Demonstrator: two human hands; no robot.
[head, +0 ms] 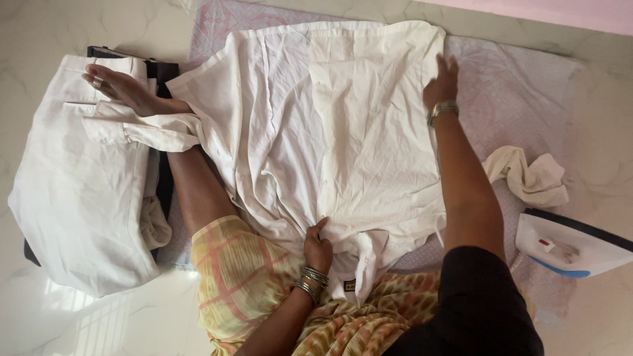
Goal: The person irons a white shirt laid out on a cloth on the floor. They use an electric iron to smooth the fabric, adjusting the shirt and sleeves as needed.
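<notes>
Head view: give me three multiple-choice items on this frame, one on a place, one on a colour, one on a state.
1. Where is the iron?
A. on the shirt
B. at the right, off the shirt
C. in a hand
2. What colour is the shirt?
A. white
B. blue
C. black
3. What is the left hand doing?
A. lying flat, open
B. gripping the shirt's near edge
C. off the shirt

1 B: it sits apart at the right.
2 A: the cloth is plain white.
3 B: the fingers bunch the fabric, while the right hand lies flat.
</notes>
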